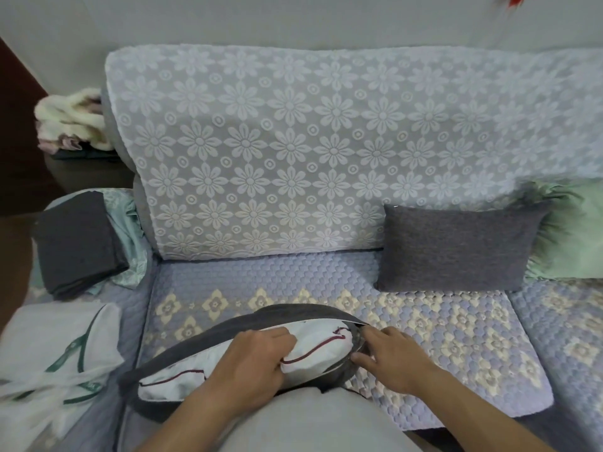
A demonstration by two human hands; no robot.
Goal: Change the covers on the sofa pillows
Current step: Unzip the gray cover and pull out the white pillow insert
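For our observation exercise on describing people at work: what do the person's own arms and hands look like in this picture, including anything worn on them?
The left hand and right hand are both bare: no gloves, rings, watch or bracelets show. Both forearms are uncovered as far as the bottom edge of the picture, with no sleeve in view.

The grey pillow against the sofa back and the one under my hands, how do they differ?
The grey pillow against the back is fully covered and leans untouched; the pillow under the hands lies flat, cover gaping, white insert showing. The left hand grips the insert, the right hand holds the cover's edge. Both covers are dark grey.
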